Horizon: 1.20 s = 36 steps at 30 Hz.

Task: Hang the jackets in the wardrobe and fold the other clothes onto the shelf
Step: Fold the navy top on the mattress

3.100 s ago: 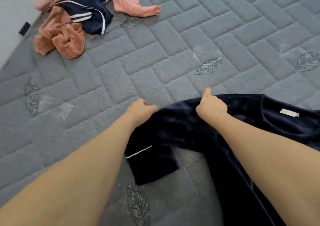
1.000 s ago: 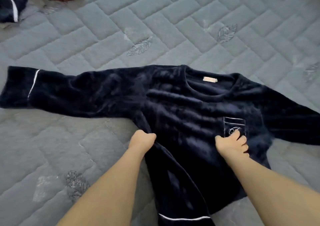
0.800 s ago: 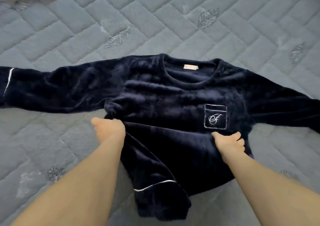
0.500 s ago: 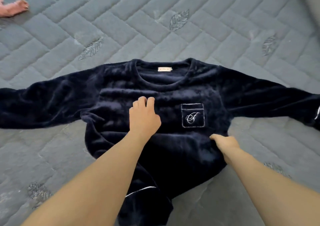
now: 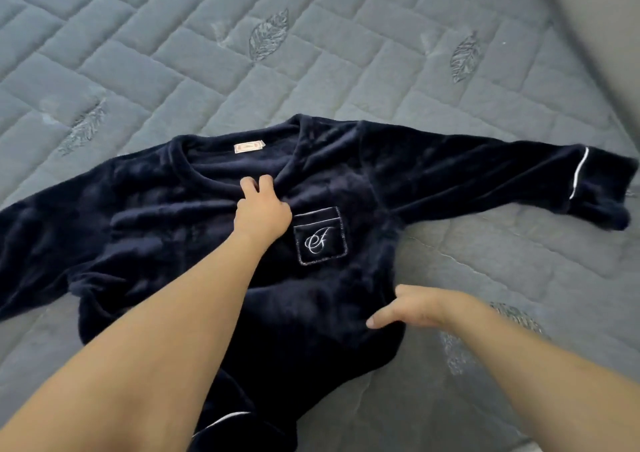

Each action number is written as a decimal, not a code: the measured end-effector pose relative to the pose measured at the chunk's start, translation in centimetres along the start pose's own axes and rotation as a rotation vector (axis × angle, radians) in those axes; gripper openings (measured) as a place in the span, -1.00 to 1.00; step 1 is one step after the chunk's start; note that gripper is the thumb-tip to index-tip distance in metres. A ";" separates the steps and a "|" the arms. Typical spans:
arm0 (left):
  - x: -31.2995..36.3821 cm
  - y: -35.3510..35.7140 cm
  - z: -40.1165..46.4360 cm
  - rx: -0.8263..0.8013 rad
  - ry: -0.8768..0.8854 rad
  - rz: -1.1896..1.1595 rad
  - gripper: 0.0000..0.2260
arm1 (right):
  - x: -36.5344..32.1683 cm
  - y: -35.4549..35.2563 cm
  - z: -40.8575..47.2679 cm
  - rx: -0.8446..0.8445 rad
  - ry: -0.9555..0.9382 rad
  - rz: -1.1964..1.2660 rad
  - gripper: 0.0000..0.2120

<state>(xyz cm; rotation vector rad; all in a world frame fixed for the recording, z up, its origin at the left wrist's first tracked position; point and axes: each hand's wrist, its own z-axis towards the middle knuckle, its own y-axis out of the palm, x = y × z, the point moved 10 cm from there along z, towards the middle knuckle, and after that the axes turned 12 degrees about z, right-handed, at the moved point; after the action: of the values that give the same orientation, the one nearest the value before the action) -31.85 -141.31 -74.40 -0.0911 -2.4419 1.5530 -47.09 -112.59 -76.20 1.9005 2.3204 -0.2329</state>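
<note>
A navy velvet top (image 5: 156, 230) lies face up on the grey quilted mattress (image 5: 173, 53), sleeves spread left and right. It has a beige neck label (image 5: 248, 147) and a monogrammed chest pocket (image 5: 320, 237). My left hand (image 5: 261, 209) presses on the chest just below the neckline, fingers pointing at the collar. My right hand (image 5: 412, 308) rests with straight fingers on the top's right side, below the pocket. The right cuff (image 5: 581, 181) shows white piping. The left sleeve runs off the frame's left edge. The hem is rumpled under my left forearm.
A pale grey upright surface (image 5: 606, 19), a wall or bed frame, borders the mattress at the upper right. Bare mattress stretches beyond the collar and to the right of the top.
My left hand let go of the top's left side and slid up the chest to the neckline. My right hand released its grip on the right side. The view swung right, so the pink clothes left the frame.
</note>
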 end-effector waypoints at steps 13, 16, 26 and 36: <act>4.4 1.7 -14.4 0.014 0.269 0.101 -0.66 | -0.4 -1.0 -4.6 -0.049 -0.211 0.893 -0.65; 3.5 0.1 -18.7 0.155 0.368 0.037 -0.92 | -0.9 1.9 -4.6 -0.218 -0.328 0.970 -0.53; -5.8 11.7 -25.9 -0.525 0.230 0.590 0.05 | -1.0 5.9 -2.5 0.192 -0.494 -0.009 -0.68; -7.7 9.8 -30.1 -0.268 0.211 0.447 -0.32 | 7.2 9.1 -7.0 -0.092 -0.065 0.309 -0.80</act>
<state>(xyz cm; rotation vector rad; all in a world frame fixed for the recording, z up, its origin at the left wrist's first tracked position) -18.01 -111.94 -72.37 -0.8549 -2.5515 1.2667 -39.60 -102.53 -71.13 2.1328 1.9273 -0.1487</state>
